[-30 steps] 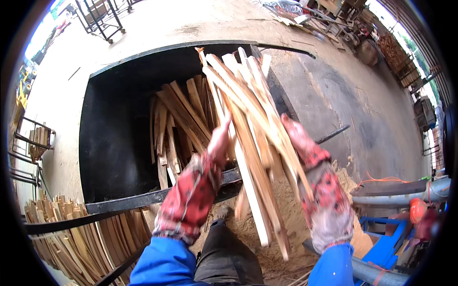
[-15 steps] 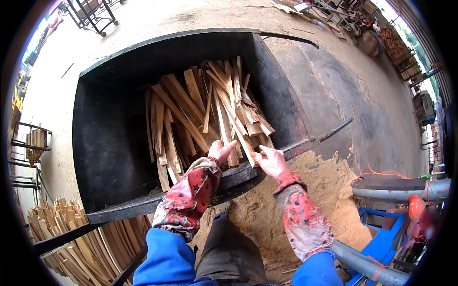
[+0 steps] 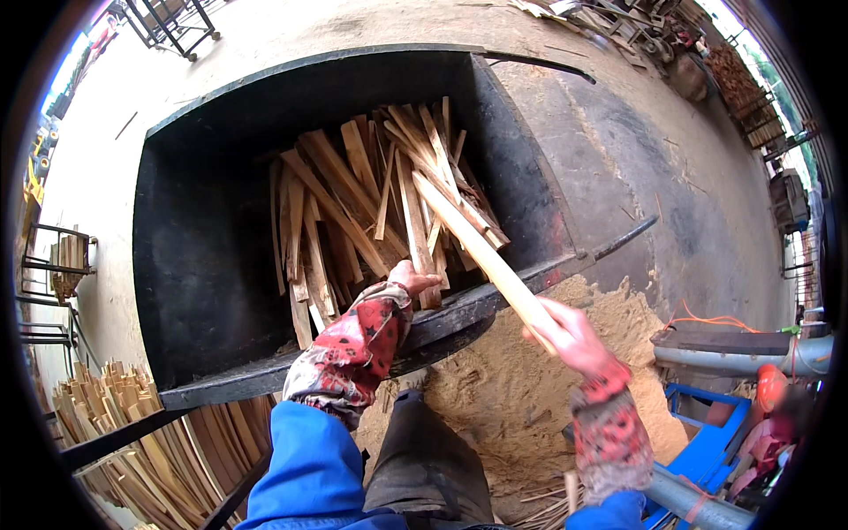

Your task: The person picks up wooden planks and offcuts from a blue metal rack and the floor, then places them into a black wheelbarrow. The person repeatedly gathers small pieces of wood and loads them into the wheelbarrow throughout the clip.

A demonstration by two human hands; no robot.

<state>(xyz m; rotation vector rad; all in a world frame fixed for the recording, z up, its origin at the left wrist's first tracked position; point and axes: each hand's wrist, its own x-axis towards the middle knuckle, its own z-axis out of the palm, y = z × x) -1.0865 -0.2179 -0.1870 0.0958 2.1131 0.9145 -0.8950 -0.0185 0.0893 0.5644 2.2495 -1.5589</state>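
Observation:
A long pale wooden strip (image 3: pixel 484 254) slants over the near rim of a black cart (image 3: pixel 199 402), its lower end in my right hand (image 3: pixel 579 340). That hand is closed round it, out past the rim and above the sawdust. My left hand (image 3: pixel 412 277) reaches just inside the near rim, its fingers closed across the end of another wooden strip (image 3: pixel 413 212). Beyond my hands, a loose pile of rough wooden strips (image 3: pixel 340 190) lies in the cart, criss-crossed and mostly pointing away from me.
Sawdust (image 3: pixel 477 380) is heaped below the near rim. Many strips (image 3: pixel 141 433) are stacked at lower left. A blue metal frame (image 3: pixel 707 442) and a grey pipe (image 3: pixel 751 353) stand at right. The cart's handle (image 3: pixel 623 237) juts out right.
My right hand has drawn a wooden strip toward me and to the right, partly out of the cart. My left hand has barely moved.

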